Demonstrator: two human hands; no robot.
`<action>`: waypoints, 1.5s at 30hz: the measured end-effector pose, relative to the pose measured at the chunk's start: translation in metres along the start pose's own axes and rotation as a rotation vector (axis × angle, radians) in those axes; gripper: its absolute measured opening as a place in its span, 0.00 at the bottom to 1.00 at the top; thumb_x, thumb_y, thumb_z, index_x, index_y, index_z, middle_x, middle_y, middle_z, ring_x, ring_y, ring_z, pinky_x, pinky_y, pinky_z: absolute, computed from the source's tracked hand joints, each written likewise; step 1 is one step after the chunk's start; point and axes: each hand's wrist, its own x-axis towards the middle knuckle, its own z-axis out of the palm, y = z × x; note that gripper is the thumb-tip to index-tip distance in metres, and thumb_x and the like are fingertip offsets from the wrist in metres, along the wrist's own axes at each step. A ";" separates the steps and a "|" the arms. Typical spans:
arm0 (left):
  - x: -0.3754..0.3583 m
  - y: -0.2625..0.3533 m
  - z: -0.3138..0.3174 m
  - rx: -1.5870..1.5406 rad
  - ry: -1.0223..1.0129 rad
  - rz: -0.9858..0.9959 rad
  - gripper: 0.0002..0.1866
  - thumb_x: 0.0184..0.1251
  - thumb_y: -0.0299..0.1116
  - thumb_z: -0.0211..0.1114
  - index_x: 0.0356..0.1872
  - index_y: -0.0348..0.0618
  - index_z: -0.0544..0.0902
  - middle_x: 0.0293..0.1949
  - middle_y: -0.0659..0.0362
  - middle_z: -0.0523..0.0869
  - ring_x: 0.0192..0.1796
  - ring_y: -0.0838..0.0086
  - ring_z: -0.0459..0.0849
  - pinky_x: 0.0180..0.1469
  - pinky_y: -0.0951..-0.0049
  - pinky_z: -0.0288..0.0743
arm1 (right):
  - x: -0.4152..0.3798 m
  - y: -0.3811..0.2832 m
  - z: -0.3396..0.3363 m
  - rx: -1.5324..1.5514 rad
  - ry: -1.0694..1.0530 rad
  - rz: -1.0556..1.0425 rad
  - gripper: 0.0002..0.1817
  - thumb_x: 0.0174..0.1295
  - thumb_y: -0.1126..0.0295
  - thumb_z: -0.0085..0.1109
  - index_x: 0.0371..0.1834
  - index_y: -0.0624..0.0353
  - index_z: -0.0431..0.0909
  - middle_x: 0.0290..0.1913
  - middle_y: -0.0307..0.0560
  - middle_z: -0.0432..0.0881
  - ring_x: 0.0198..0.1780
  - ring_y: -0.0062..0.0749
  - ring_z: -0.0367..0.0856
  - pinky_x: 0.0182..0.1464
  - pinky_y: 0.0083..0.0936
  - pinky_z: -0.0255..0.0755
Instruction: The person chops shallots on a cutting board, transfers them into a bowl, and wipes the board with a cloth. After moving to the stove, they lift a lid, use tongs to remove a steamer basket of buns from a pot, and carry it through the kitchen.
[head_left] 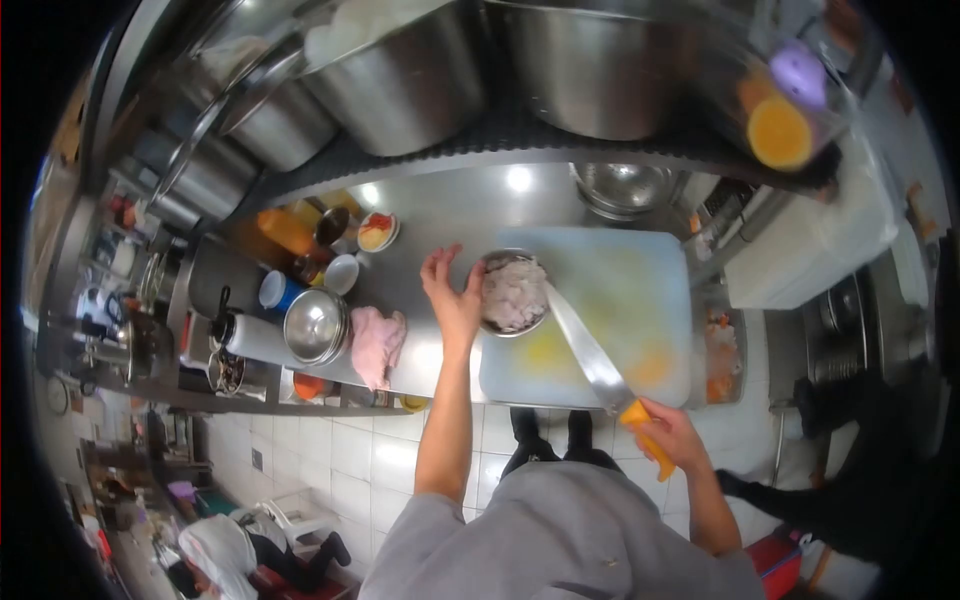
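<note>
A metal bowl [541,322] heaped with chopped pale, pinkish-white pieces [513,292] stands over the left edge of a white cutting board [655,300]. Yellow-orange stains mark the board. Beside the bowl's left rim is my left hand [452,295], its fingers spread and its thumb right at the rim. My right hand [674,436] grips the yellow handle of a large knife [590,350]. The broad blade slants up and left across the board, its tip at the bowl's right rim.
Left on the steel counter lie a crumpled pink cloth [378,345], stacked metal bowls [316,325] and a small white bowl [341,273]. Large pots [405,85] line the shelf above. One person [220,550] bends low at bottom left; another in dark clothing [850,460] is at right.
</note>
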 end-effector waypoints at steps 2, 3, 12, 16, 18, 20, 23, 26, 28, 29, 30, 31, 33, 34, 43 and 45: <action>0.006 -0.027 -0.028 -0.045 0.032 -0.009 0.13 0.62 0.32 0.68 0.46 0.40 0.83 0.57 0.47 0.75 0.59 0.51 0.74 0.62 0.60 0.68 | -0.013 0.004 -0.008 -0.091 0.113 -0.061 0.26 0.67 0.79 0.52 0.69 0.70 0.63 0.41 0.45 0.78 0.27 0.19 0.73 0.26 0.16 0.69; 0.006 -0.055 -0.046 -0.029 0.066 -0.022 0.13 0.62 0.32 0.68 0.46 0.40 0.83 0.57 0.47 0.75 0.59 0.51 0.74 0.62 0.60 0.68 | -0.020 0.008 -0.012 -0.159 0.162 -0.087 0.26 0.66 0.80 0.53 0.69 0.71 0.63 0.41 0.45 0.79 0.27 0.19 0.73 0.26 0.15 0.70; -0.056 -0.191 -0.088 0.799 0.077 -0.120 0.25 0.71 0.40 0.55 0.62 0.33 0.73 0.64 0.38 0.72 0.64 0.41 0.71 0.69 0.52 0.58 | -0.042 0.004 -0.025 -0.253 0.454 -0.154 0.25 0.65 0.79 0.54 0.66 0.73 0.67 0.39 0.47 0.80 0.28 0.18 0.75 0.22 0.15 0.70; -0.102 -0.136 -0.076 0.473 -0.127 0.101 0.24 0.70 0.38 0.58 0.61 0.32 0.73 0.60 0.38 0.76 0.64 0.42 0.71 0.68 0.51 0.59 | -0.034 -0.005 -0.036 -0.295 0.464 -0.202 0.25 0.65 0.78 0.54 0.67 0.73 0.66 0.38 0.48 0.81 0.28 0.18 0.75 0.23 0.15 0.70; -0.129 -0.103 -0.088 0.006 -0.369 -0.277 0.24 0.68 0.37 0.60 0.61 0.33 0.74 0.57 0.38 0.79 0.64 0.43 0.72 0.69 0.51 0.59 | -0.040 -0.008 -0.044 -0.275 0.483 -0.191 0.25 0.65 0.78 0.55 0.66 0.73 0.67 0.38 0.48 0.81 0.28 0.18 0.75 0.23 0.15 0.70; -0.136 -0.053 -0.095 -0.094 -0.376 -0.380 0.24 0.67 0.37 0.61 0.62 0.35 0.74 0.59 0.39 0.78 0.65 0.44 0.72 0.68 0.52 0.60 | -0.043 -0.004 -0.048 -0.226 0.497 -0.213 0.26 0.65 0.79 0.54 0.67 0.73 0.66 0.39 0.49 0.81 0.28 0.19 0.75 0.23 0.15 0.70; -0.158 -0.016 -0.041 0.175 -0.386 -0.169 0.23 0.66 0.33 0.61 0.61 0.37 0.75 0.62 0.41 0.76 0.66 0.47 0.71 0.69 0.51 0.59 | -0.053 0.000 -0.055 -0.187 0.521 -0.225 0.26 0.65 0.80 0.53 0.68 0.72 0.65 0.40 0.50 0.80 0.28 0.19 0.75 0.23 0.15 0.70; -0.181 -0.002 0.012 0.410 -0.376 0.191 0.22 0.65 0.28 0.60 0.61 0.37 0.75 0.65 0.44 0.72 0.68 0.48 0.70 0.69 0.46 0.56 | -0.063 -0.002 -0.059 -0.177 0.523 -0.250 0.25 0.65 0.82 0.52 0.67 0.72 0.66 0.41 0.50 0.80 0.28 0.20 0.75 0.23 0.15 0.70; -0.201 -0.001 0.048 0.280 -0.384 0.196 0.23 0.65 0.27 0.59 0.61 0.36 0.75 0.68 0.45 0.70 0.69 0.48 0.68 0.69 0.44 0.56 | -0.075 -0.001 -0.063 -0.185 0.530 -0.271 0.25 0.65 0.82 0.52 0.66 0.72 0.66 0.41 0.50 0.80 0.28 0.20 0.75 0.23 0.15 0.70; -0.217 0.001 0.066 0.090 -0.486 0.159 0.23 0.66 0.28 0.59 0.63 0.36 0.73 0.66 0.45 0.72 0.68 0.48 0.69 0.69 0.47 0.58 | -0.082 0.000 -0.065 -0.191 0.529 -0.292 0.24 0.65 0.82 0.52 0.66 0.71 0.67 0.42 0.50 0.79 0.29 0.20 0.75 0.23 0.15 0.70; -0.230 0.009 0.084 -0.099 -0.582 0.121 0.24 0.68 0.30 0.59 0.64 0.35 0.71 0.63 0.45 0.75 0.66 0.49 0.70 0.68 0.49 0.60 | -0.088 0.000 -0.067 -0.199 0.523 -0.316 0.24 0.64 0.82 0.52 0.65 0.71 0.68 0.42 0.50 0.79 0.29 0.20 0.75 0.22 0.14 0.70; -0.241 0.030 0.099 -0.113 -0.582 0.282 0.24 0.69 0.30 0.58 0.65 0.35 0.70 0.62 0.46 0.76 0.65 0.50 0.72 0.68 0.50 0.61 | -0.093 0.000 -0.069 -0.198 0.533 -0.319 0.24 0.64 0.82 0.52 0.65 0.71 0.68 0.42 0.50 0.79 0.29 0.20 0.75 0.22 0.14 0.70; -0.256 0.078 0.125 -0.261 -0.702 0.439 0.22 0.72 0.33 0.54 0.64 0.36 0.69 0.59 0.47 0.79 0.64 0.54 0.75 0.67 0.52 0.64 | -0.105 -0.003 -0.069 -0.307 0.601 -0.383 0.24 0.62 0.83 0.52 0.63 0.72 0.70 0.44 0.50 0.78 0.30 0.19 0.75 0.25 0.14 0.69; -0.256 0.098 0.132 -0.399 -0.821 0.436 0.21 0.74 0.34 0.51 0.64 0.36 0.69 0.58 0.47 0.80 0.63 0.56 0.76 0.67 0.53 0.66 | -0.110 -0.005 -0.069 -0.308 0.610 -0.390 0.24 0.62 0.83 0.52 0.63 0.72 0.70 0.44 0.50 0.78 0.30 0.19 0.75 0.25 0.14 0.69; -0.228 0.137 0.146 -1.926 -1.342 -1.222 0.28 0.76 0.48 0.49 0.66 0.36 0.66 0.58 0.48 0.76 0.59 0.63 0.77 0.61 0.60 0.73 | -0.087 -0.051 -0.043 -0.844 0.851 -0.630 0.31 0.53 0.85 0.55 0.66 0.71 0.68 0.49 0.55 0.77 0.49 0.41 0.78 0.51 0.30 0.72; -0.225 0.132 0.171 -2.323 -2.020 -0.691 0.25 0.73 0.44 0.56 0.63 0.37 0.69 0.56 0.50 0.78 0.57 0.65 0.79 0.59 0.63 0.74 | -0.072 -0.055 -0.036 -1.079 0.870 -0.576 0.38 0.49 0.85 0.56 0.69 0.69 0.63 0.49 0.55 0.77 0.50 0.47 0.77 0.51 0.32 0.72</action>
